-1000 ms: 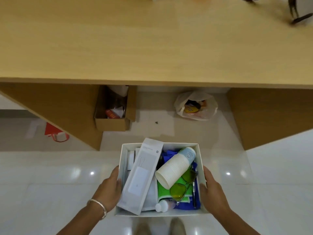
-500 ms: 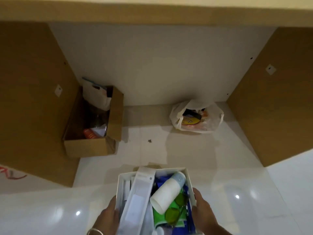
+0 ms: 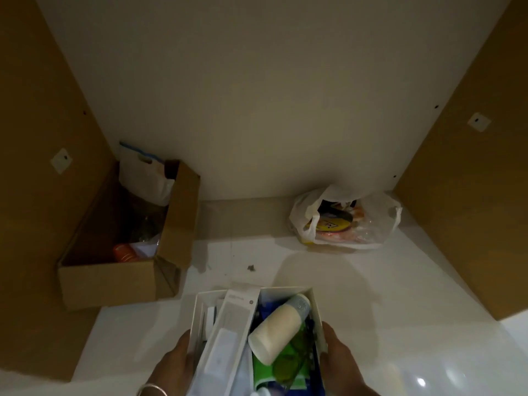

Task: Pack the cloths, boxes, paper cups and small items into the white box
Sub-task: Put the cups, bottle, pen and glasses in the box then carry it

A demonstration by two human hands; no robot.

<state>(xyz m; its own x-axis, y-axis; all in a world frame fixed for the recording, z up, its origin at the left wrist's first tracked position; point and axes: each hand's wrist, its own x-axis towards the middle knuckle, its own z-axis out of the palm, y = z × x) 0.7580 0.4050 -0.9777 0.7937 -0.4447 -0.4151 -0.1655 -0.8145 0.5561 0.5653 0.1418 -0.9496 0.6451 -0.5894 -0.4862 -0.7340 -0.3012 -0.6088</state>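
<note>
The open white cardboard box (image 3: 285, 291), packed with a long white carton (image 3: 228, 332), a stack of cream paper cups (image 3: 278, 327) lying on its side, green cloth (image 3: 264, 370) and yellow-green glasses (image 3: 291, 358), hangs low over the glossy white floor (image 3: 400, 295) in the recess under the counter; the left hand (image 3: 174, 367) and right hand (image 3: 340, 358) each clasp a side wall, a full grip on the box. To set it down well, I judge, keep it level so the cups cannot roll out, steer between the brown cardboard carton (image 3: 114, 281) and the white plastic bag (image 3: 343, 221); compared with half a second ago, the counter's edge has left view and the recess looms nearer.
</note>
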